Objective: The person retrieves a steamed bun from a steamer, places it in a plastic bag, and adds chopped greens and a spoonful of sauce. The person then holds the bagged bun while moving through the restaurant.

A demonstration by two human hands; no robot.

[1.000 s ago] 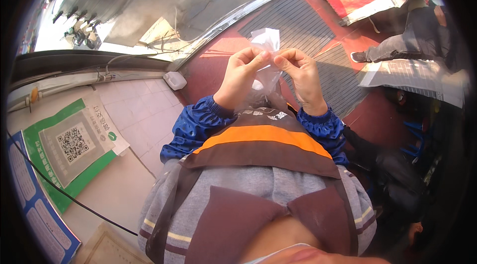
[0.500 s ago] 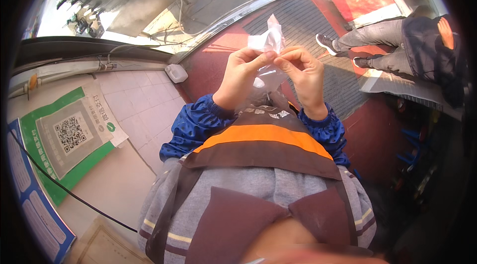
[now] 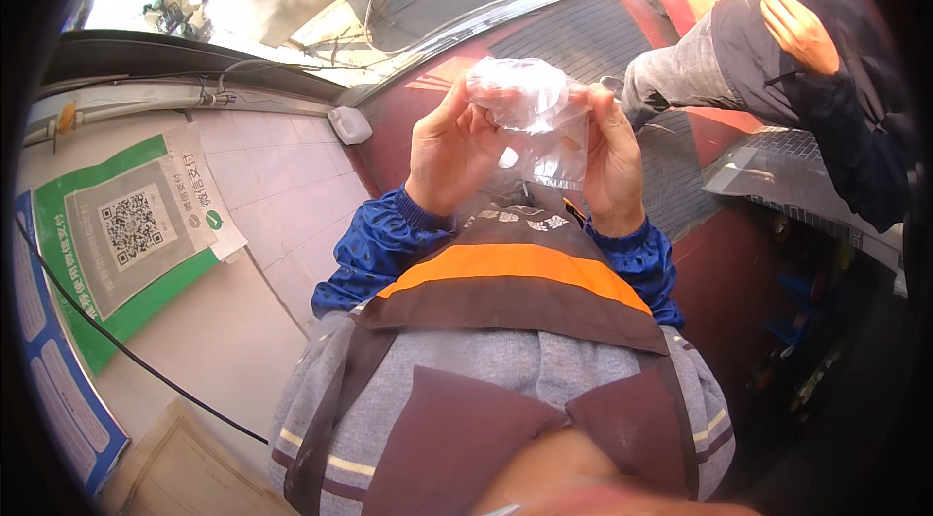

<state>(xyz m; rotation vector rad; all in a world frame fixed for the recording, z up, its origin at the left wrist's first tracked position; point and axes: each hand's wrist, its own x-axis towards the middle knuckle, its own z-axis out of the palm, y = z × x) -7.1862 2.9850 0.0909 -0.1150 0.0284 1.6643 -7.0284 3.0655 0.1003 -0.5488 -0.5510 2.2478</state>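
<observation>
A clear thin plastic bag is held up in front of my chest, puffed at its top and hanging down between my hands. My left hand pinches its left edge with thumb and fingers. My right hand grips its right edge. Both arms wear blue sleeves with dark cuffs. Under the hands lies my brown and orange apron over a grey striped top. What the bag holds cannot be made out.
A tiled wall on my left carries a green and white poster, a blue poster and a black cable. Another person in dark clothes stands at upper right on the dark red floor.
My hands have stayed together on the plastic bag, which now looks puffed open at the top. The other person has come closer at the upper right.
</observation>
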